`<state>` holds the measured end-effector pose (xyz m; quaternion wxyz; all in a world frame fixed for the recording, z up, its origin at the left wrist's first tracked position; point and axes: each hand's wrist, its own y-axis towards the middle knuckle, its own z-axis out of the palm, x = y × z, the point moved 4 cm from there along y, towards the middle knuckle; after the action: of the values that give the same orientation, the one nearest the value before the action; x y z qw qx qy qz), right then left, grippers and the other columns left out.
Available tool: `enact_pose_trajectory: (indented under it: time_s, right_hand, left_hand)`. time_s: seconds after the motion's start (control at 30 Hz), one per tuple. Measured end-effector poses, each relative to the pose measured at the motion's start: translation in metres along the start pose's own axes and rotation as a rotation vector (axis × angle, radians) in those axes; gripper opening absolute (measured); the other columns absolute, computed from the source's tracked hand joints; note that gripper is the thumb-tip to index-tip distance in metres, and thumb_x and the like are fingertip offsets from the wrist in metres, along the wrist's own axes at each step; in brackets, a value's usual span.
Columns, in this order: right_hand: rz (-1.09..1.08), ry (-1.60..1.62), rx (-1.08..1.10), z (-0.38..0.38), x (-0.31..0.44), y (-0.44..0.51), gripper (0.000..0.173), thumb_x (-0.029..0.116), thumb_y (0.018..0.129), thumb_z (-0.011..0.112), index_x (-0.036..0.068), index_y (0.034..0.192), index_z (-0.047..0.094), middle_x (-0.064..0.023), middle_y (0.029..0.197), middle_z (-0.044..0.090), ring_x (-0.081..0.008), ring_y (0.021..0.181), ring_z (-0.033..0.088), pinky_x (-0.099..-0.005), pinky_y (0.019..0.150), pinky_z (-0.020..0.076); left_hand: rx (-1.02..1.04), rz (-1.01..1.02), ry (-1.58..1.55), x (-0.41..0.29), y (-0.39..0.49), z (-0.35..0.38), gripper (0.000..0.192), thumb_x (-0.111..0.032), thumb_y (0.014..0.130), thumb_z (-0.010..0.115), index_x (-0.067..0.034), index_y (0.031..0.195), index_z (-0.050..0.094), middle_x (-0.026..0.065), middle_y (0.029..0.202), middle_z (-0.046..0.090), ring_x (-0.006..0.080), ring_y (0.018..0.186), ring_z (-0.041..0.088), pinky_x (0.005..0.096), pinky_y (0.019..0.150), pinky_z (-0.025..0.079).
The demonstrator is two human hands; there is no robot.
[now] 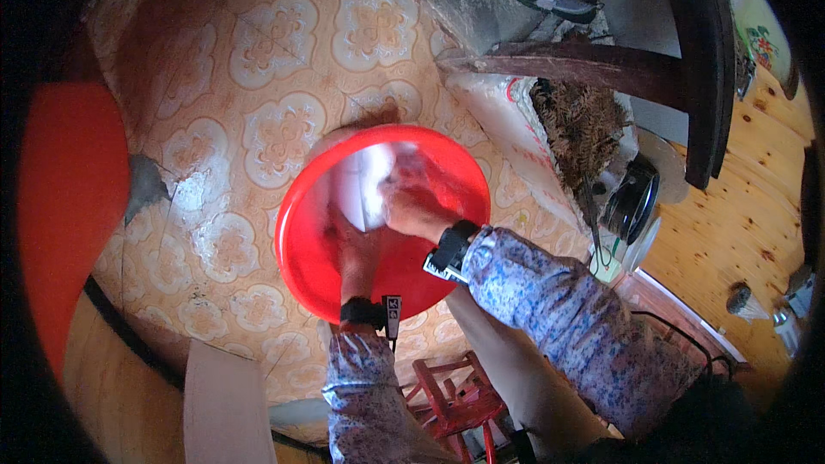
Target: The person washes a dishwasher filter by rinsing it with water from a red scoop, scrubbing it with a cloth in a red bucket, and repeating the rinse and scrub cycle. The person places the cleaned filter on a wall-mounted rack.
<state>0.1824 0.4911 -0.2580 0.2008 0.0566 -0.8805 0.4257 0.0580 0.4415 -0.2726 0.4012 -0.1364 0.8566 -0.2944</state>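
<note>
A red plastic basin [422, 277] stands on the patterned floor in front of me, and both my hands reach down inside it. A white item [365, 187], smooth on its left part and brightly lit, lies in the basin between my hands; its exact kind is unclear. My right hand [416, 206] has curled fingers against the right edge of the white item, and they look blurred. My left hand [356, 238] is at its lower left side, with the fingers in shadow and partly hidden. Black straps with small marked tags circle both wrists.
A small red stool [461, 399] stands close below the basin. To the right are a white sack [515, 135] holding dry brown plant matter, a dark wooden beam [580, 64], a black pan [631, 196] and wooden boards [728, 238]. A large red object [74, 206] is at far left.
</note>
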Motion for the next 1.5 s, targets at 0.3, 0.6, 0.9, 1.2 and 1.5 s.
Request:
enact_pose_trajectory:
  time_s: [0.3, 0.6, 0.9, 1.2, 1.5]
  right_hand:
    - [0.075, 0.303, -0.174, 0.004, -0.032, -0.025, 0.061, 0.005, 0.073, 0.055, 0.005, 0.134, 0.044, -0.0214, 0.137, 0.043, -0.0381, 0.131, 0.036, -0.0458, 0.111, 0.028]
    - [0.284, 0.804, 0.059, -0.027, -0.005, -0.076, 0.034, 0.004, 0.075, 0.063, -0.004, 0.108, 0.06, -0.0154, 0.092, 0.067, -0.0255, 0.091, 0.066, -0.0388, 0.077, 0.0548]
    - [-0.272, 0.468, -0.282, -0.069, 0.072, -0.128, 0.04, 0.011, 0.067, 0.071, 0.01, 0.106, 0.064, -0.0145, 0.125, 0.057, -0.0272, 0.107, 0.061, -0.0413, 0.085, 0.0505]
    - [0.122, 0.168, -0.372, -0.027, -0.034, -0.02, 0.025, 0.015, 0.077, 0.063, 0.007, 0.1, 0.065, -0.0197, 0.1, 0.064, -0.0351, 0.094, 0.061, -0.0457, 0.083, 0.0475]
    - [0.068, 0.749, -0.322, -0.018, -0.035, -0.034, 0.046, 0.006, 0.076, 0.062, 0.007, 0.121, 0.058, -0.0132, 0.114, 0.063, -0.0254, 0.107, 0.059, -0.0376, 0.093, 0.046]
  left_hand:
    - [0.329, -0.077, -0.3, 0.027, 0.012, 0.025, 0.092, -0.033, 0.074, 0.067, 0.0, 0.144, 0.017, 0.0211, 0.125, 0.049, 0.0347, 0.105, 0.056, 0.0429, 0.089, 0.048]
    - [0.09, -0.188, 0.363, -0.063, -0.081, -0.081, 0.11, -0.038, 0.06, 0.075, 0.001, 0.144, 0.016, 0.0258, 0.115, 0.054, 0.0401, 0.097, 0.061, 0.0438, 0.082, 0.052]
    - [0.206, -0.067, 0.386, -0.077, -0.094, -0.079, 0.112, -0.045, 0.06, 0.078, -0.003, 0.145, 0.02, 0.0246, 0.115, 0.054, 0.0376, 0.096, 0.062, 0.0445, 0.076, 0.053]
    - [0.246, 0.065, 0.412, -0.069, -0.128, -0.096, 0.101, -0.045, 0.059, 0.073, 0.002, 0.138, 0.031, 0.0232, 0.108, 0.059, 0.0359, 0.085, 0.064, 0.042, 0.069, 0.055]
    - [0.033, -0.062, -0.215, -0.029, -0.132, -0.087, 0.062, -0.023, 0.07, 0.078, -0.005, 0.122, 0.051, 0.0153, 0.111, 0.064, 0.0266, 0.098, 0.065, 0.036, 0.08, 0.053]
